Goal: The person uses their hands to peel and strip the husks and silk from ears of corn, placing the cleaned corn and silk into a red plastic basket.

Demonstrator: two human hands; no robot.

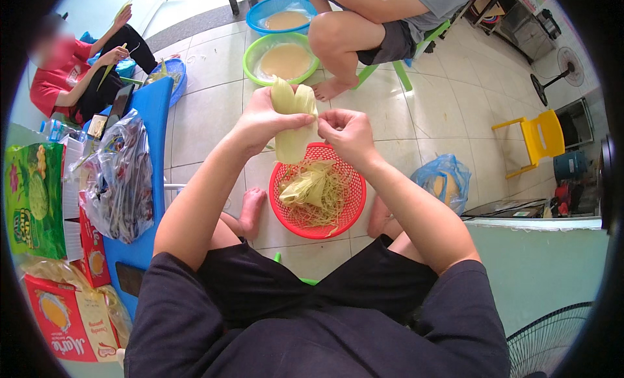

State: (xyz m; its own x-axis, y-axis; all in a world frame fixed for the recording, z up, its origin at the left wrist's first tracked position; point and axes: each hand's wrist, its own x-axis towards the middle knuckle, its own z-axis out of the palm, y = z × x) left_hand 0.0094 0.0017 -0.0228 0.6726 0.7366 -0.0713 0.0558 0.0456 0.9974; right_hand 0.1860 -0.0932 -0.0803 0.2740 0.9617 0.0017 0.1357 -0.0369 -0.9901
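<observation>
My left hand [258,117] grips a pale green corn husk [295,141], thumb across its front and fingers behind it. The husk stands upright, with two rounded lobes at its top. Close against its right edge is my right hand [348,136], thumb and fingers curled together in a pinch; whether a thin strip is between them is too small to tell. Below both hands a red plastic basket [275,214] sits on the floor between my feet. In it lie a tangle of thin husk strips [331,202] and a crumpled husk piece [304,188].
Ahead are a green basin [248,68] and a blue basin [253,22] of beige batter, beside a seated person [341,36]. Another person in red [63,85] holds husks at left. A blue table [158,110] bears plastic bags [119,183]. A blue bag [441,183] lies right.
</observation>
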